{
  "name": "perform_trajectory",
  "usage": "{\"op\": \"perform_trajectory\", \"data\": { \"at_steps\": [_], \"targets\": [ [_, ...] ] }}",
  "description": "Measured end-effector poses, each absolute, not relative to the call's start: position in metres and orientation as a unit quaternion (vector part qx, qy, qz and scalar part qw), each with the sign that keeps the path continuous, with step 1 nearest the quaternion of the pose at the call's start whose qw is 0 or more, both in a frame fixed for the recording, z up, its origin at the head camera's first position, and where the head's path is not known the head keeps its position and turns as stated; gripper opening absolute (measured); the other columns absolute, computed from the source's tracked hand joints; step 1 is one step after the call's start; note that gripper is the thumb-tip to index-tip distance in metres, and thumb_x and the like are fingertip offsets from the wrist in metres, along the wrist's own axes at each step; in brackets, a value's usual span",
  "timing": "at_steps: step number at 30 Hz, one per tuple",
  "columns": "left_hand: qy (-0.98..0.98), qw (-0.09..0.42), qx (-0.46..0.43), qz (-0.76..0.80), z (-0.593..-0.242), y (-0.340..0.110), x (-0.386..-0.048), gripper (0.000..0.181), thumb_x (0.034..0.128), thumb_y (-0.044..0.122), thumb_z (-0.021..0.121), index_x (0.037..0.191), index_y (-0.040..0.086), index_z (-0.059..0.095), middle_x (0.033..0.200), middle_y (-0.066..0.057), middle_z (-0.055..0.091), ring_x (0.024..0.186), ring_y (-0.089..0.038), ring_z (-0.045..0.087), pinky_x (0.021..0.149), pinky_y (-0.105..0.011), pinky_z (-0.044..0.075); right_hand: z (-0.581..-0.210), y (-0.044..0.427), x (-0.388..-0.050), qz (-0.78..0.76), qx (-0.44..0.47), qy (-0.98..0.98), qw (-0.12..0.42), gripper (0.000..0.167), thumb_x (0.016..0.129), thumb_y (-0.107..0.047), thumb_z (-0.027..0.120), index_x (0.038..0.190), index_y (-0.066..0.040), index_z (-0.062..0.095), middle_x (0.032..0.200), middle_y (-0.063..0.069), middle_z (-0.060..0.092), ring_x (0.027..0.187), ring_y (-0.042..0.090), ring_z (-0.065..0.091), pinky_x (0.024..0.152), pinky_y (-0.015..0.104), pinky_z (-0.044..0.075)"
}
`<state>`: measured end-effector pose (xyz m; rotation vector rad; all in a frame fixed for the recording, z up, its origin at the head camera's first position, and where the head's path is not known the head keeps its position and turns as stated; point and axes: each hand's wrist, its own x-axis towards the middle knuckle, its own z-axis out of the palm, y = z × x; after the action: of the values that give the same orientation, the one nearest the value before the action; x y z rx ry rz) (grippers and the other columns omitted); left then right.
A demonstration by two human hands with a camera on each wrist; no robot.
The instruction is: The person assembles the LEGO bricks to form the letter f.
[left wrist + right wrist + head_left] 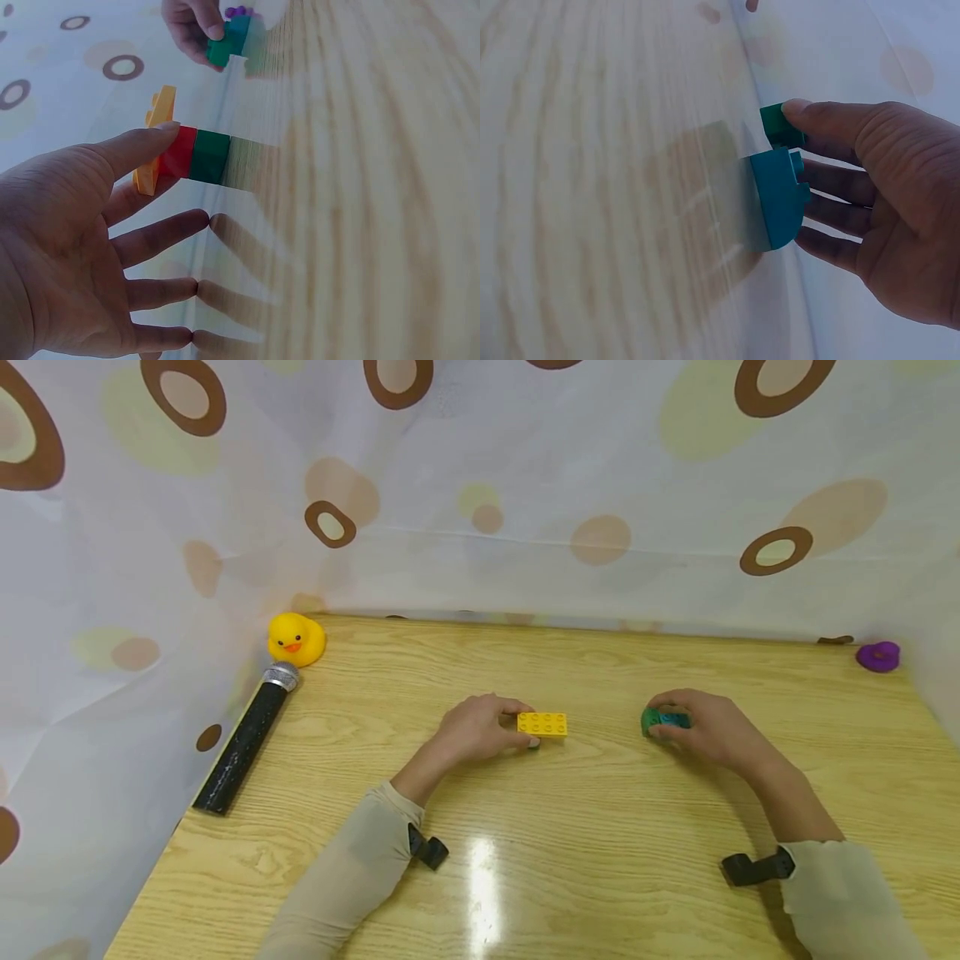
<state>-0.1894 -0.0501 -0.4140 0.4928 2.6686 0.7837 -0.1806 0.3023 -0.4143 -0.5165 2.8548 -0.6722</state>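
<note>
Step, as judged: blocks were being handled | block stack (542, 724) was pinched by left hand (476, 729), other fingers extended | green-and-teal blocks (651, 722) were pinched by right hand (708, 724) | place: apart, inside table's (450, 652) far edge | next: steady pinch was probably required

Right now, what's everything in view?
Studded brick: one, yellow, centre
Middle brick: one, red, under studded brick
Lowest brick: one, green, under middle brick
Small block: one, green, centre right
Curved brick: one, teal, beside small block
Rubber duck: one, yellow, far left
Microphone: one, black and silver, left
Small toy: one, purple, far right
Tabletop: one, tan, below
Spotted backdrop: one, whitish, back and sides
Wrist cameras: two, black, cuffs
Sleeves: two, beige, forearms
Left hand: one, bare, pinching middle brick
Right hand: one, bare, pinching small block
</note>
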Motion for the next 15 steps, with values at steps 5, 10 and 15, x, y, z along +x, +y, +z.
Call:
{"op": "perform_trajectory", "data": {
  "at_steps": [5,10,15],
  "targets": [
    [0.934,0.154,0.176,0.272,-0.415,-0.051,-0.189,0.052,0.0865,0.053,0.076,0.134,0.035,0.067,0.139,0.001,0.065,0.097,-0.018,0.061,0.069,-0.03,0.045,-0.409,0.298,-0.18,-0.236,-0.167,0.954,0.076,0.043,0.101,-0.032,0.065,0.135,-0.006,0.061,0.139,0.025,0.06,0.124,0.049,0.058,0.094,0.063,0.05],
    [0.933,0.152,0.18,0.273,-0.416,-0.05,-0.189,0.052,0.0865,0.052,0.076,0.134,0.035,0.067,0.138,0.001,0.066,0.094,-0.017,0.06,0.069,-0.029,0.045,-0.405,0.295,-0.178,-0.241,-0.175,0.953,0.061,0.043,0.101,-0.031,0.064,0.136,-0.007,0.06,0.141,0.022,0.06,0.127,0.048,0.056,0.095,0.063,0.05],
    [0.932,0.152,0.178,0.276,-0.415,-0.051,-0.189,0.05,0.0868,0.051,0.076,0.134,0.034,0.067,0.136,0.001,0.067,0.091,-0.017,0.06,0.067,-0.029,0.044,-0.402,0.29,-0.178,-0.249,-0.183,0.95,0.044,0.043,0.103,-0.032,0.062,0.138,-0.008,0.058,0.139,0.022,0.061,0.125,0.047,0.059,0.091,0.061,0.053]
  ]
}}
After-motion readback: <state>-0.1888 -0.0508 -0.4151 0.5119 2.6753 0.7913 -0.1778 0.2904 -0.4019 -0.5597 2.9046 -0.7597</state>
